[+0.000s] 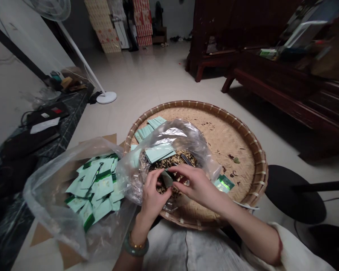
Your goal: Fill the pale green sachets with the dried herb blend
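Note:
Between my two hands is a small green paper sachet (167, 179), held over a clear plastic bag (183, 131) of dry, chopped, tea-like material (169, 162). My left hand (153, 190), a bangle on its wrist, pinches the sachet's left side. The fingers of my right hand (193, 182) close on its upper right edge. Just beyond them, a stack of flat pale green sachets (159, 152) lies on the dry material. A dark-handled tool (186, 159) sticks out beside that stack, its working end hidden.
The bag sits in a round woven bamboo tray (237, 131). More sachet stacks (150, 128) lie at its far left, a green packet (224, 183) at its right. Left of the tray, an open plastic bag (53, 195) holds many sachets. A fan base (106, 98) stands beyond.

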`<state>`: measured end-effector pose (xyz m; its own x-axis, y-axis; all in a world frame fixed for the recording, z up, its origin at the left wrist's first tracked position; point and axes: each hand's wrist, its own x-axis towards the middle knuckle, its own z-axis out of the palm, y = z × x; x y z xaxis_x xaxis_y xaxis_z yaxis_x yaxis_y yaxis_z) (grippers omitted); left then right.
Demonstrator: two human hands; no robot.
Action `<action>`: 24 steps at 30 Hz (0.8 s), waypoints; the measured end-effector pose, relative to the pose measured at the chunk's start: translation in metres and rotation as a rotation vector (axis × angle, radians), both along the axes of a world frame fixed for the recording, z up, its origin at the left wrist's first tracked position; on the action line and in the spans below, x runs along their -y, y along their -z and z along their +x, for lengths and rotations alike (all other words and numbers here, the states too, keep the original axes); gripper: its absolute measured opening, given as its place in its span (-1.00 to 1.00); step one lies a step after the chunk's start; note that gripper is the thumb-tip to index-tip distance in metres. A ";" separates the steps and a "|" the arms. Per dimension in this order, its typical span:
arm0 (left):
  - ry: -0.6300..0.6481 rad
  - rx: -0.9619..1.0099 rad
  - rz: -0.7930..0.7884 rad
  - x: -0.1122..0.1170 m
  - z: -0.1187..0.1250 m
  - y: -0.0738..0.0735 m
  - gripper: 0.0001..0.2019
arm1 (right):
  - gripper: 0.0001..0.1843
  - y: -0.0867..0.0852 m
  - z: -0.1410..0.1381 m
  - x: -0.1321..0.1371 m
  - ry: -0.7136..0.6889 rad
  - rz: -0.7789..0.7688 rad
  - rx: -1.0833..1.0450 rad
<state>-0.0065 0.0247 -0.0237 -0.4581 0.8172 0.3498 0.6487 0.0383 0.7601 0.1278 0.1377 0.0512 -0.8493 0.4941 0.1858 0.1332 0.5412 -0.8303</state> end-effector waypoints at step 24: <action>-0.033 -0.080 0.005 0.000 0.002 0.002 -0.58 | -0.74 -0.005 -0.002 0.011 0.018 0.351 0.048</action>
<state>-0.0044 0.0249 -0.0253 -0.4549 0.8003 0.3906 0.7059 0.0566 0.7061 0.1255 0.1267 0.0565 -0.8526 0.4224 0.3075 0.1797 0.7898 -0.5865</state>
